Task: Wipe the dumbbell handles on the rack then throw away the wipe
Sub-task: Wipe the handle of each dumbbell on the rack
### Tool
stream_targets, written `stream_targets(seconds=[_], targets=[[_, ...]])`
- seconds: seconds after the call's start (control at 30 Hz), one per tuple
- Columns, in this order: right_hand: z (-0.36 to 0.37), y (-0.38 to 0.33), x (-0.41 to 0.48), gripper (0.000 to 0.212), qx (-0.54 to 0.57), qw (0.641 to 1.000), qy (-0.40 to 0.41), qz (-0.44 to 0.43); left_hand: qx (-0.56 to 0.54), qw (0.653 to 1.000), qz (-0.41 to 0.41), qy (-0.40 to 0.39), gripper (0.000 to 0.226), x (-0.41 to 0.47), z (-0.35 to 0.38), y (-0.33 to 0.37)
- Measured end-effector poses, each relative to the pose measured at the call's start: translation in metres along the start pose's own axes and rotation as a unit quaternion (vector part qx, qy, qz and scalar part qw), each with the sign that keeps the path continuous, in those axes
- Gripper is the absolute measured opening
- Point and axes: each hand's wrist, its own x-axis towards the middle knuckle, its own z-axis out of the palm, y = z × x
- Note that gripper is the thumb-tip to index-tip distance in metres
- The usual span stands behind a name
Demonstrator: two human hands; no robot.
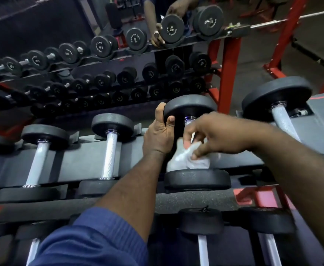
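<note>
Pinching the white wipe (184, 158) low on the dumbbell (191, 106) handle, the right hand (207, 135) works on the rack's (84, 160) top tier while the left hand (159, 135) grips the far head. If that grip loosens, the dumbbell could roll in its cradle; the bunched wipe may also miss the handle's upper part.

Dim, even light glinted faintly on the chrome handles (110, 154), motion smeared the wipe (184, 160) and right hand (211, 135), and the frame edges bowed.
</note>
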Motion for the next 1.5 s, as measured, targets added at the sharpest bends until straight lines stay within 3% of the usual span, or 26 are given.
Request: stream_targets(seconds=[0.07,0.13,0.27,0.3,0.4,0.53,0.7,0.87,1.1,1.33,1.5], targets=[[0.003,0.012,-0.01,0.02,0.162,0.981,0.105,-0.024,-0.018,1.0,-0.011,0.001,0.048,-0.002,0.0,0.003],[0.013,0.019,-0.014,0.019,0.255,0.947,0.192,-0.036,-0.024,0.999,-0.033,0.004,0.045,-0.001,0.001,0.004],[0.028,0.023,-0.009,0.02,0.203,0.941,0.267,-0.049,-0.039,0.998,-0.045,-0.003,0.04,0.002,0.003,0.001],[0.03,0.022,-0.007,0.022,0.166,0.954,0.241,-0.063,-0.043,0.998,-0.034,0.0,0.042,0.003,0.003,-0.001],[0.039,0.017,-0.002,0.022,0.012,0.993,0.058,-0.103,-0.013,1.0,0.017,0.012,0.053,0.003,0.005,-0.004],[0.014,0.024,-0.016,0.021,-0.07,0.997,-0.042,-0.011,0.003,1.0,0.019,0.018,0.051,0.004,0.005,-0.003],[0.032,-0.007,0.007,0.028,-0.074,0.996,-0.002,-0.058,-0.003,1.0,0.014,0.026,0.049,0.003,0.004,-0.002],[0.005,0.007,-0.005,0.018,-0.084,0.992,-0.089,0.012,-0.005,0.999,0.027,0.025,0.054,0.004,0.005,-0.004],[0.053,0.065,-0.007,0.013,0.047,0.987,0.022,0.154,-0.008,0.999,0.023,0.028,0.062,0.005,0.007,-0.003],[0.058,0.084,0.0,0.027,0.311,0.941,-0.037,0.129,-0.001,0.999,0.023,0.039,0.062,0.005,0.008,-0.003],[0.085,0.08,0.026,0.005,0.262,0.955,-0.048,0.134,-0.002,0.999,0.021,0.038,0.06,0.004,0.006,-0.001]])
